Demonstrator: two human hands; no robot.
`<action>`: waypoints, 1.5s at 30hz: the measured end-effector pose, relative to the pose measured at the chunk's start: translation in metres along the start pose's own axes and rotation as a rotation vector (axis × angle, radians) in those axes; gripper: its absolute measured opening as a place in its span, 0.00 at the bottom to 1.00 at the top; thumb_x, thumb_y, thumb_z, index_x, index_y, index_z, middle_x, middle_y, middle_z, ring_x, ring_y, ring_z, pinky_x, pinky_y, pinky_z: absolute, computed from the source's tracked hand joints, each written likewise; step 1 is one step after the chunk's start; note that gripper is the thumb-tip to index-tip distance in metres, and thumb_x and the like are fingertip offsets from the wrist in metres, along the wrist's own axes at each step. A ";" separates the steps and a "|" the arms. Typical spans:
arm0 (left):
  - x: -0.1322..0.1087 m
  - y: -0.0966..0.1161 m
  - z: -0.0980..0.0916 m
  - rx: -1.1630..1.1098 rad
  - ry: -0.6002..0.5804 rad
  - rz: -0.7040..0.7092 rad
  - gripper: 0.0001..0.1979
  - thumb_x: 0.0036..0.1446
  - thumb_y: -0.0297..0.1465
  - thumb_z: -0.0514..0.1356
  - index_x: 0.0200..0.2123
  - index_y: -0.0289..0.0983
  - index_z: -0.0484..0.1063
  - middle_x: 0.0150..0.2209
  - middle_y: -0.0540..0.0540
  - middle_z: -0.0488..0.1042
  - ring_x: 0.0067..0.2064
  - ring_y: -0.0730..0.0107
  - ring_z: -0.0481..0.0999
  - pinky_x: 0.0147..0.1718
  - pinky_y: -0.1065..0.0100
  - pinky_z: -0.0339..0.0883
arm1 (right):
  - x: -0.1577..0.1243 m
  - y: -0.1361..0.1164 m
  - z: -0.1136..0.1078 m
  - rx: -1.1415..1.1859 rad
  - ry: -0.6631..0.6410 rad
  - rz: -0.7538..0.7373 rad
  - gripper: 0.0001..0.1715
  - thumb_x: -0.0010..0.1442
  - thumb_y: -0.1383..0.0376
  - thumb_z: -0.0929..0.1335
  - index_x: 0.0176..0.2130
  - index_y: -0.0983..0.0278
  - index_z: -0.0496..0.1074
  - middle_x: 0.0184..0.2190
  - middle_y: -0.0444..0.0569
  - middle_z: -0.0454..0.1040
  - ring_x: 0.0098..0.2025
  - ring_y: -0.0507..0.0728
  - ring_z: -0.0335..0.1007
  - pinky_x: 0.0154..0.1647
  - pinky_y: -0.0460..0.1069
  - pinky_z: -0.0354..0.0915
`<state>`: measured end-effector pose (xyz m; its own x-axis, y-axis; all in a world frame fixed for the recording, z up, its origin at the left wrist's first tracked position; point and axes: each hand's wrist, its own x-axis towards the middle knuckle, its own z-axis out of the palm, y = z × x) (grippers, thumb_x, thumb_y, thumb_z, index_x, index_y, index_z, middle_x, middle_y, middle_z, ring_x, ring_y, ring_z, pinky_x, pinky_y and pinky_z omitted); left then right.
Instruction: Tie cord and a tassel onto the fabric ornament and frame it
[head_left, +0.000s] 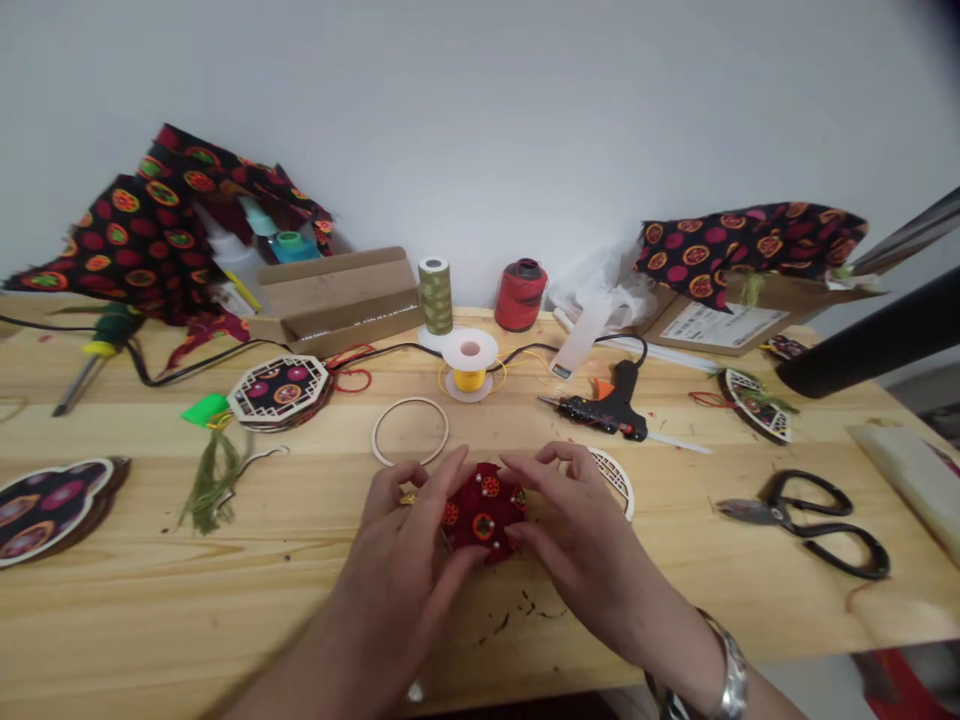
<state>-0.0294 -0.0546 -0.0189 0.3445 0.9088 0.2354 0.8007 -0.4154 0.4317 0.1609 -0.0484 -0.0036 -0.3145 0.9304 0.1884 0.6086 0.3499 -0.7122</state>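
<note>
Between both hands is a round dark-red patterned fabric piece [484, 510], with orange flower motifs and small white dots. My left hand [412, 545] grips its left edge, thumb at the near side and fingers curled round the far side. On the right edge, the fingers and thumb of my right hand [577, 540] are closed on the same piece. A thin wooden ring [410, 432] lies just beyond my left hand. Partly hidden behind my right hand is a round wooden lattice frame [616, 485]. Dark scraps [525, 608] lie below the fabric piece.
Black scissors [814, 520] and a glue gun [611, 405] lie to the right. Thread spools [470, 365] stand at the back beside a cardboard box [352, 300]. An octagonal ornament [281, 392], a green tassel [212, 480] and a screwdriver [97, 350] are on the left.
</note>
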 end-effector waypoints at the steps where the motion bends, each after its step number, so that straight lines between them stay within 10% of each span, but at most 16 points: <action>1: 0.001 -0.002 0.001 0.000 -0.003 -0.001 0.36 0.54 0.30 0.60 0.62 0.40 0.45 0.50 0.47 0.73 0.51 0.54 0.61 0.48 0.56 0.63 | 0.000 0.001 0.001 0.003 -0.005 0.003 0.30 0.55 0.76 0.66 0.54 0.55 0.61 0.46 0.49 0.67 0.49 0.58 0.57 0.51 0.56 0.61; 34: 0.004 -0.007 0.004 -0.068 -0.092 -0.025 0.31 0.54 0.30 0.59 0.60 0.39 0.52 0.47 0.44 0.74 0.49 0.53 0.60 0.47 0.52 0.62 | 0.001 0.013 0.000 -0.016 0.000 0.015 0.28 0.54 0.73 0.68 0.54 0.58 0.62 0.45 0.49 0.66 0.50 0.58 0.57 0.53 0.56 0.61; 45: 0.006 0.001 0.002 0.077 -0.087 0.131 0.23 0.56 0.24 0.55 0.55 0.43 0.65 0.53 0.44 0.69 0.46 0.54 0.62 0.48 0.48 0.59 | -0.024 0.003 -0.010 -0.346 -0.010 -0.072 0.18 0.61 0.68 0.63 0.51 0.59 0.69 0.56 0.51 0.61 0.56 0.64 0.48 0.56 0.63 0.56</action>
<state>-0.0260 -0.0498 -0.0185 0.4864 0.8487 0.2077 0.7804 -0.5289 0.3335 0.1775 -0.0691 -0.0032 -0.3713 0.9016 0.2220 0.7948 0.4322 -0.4260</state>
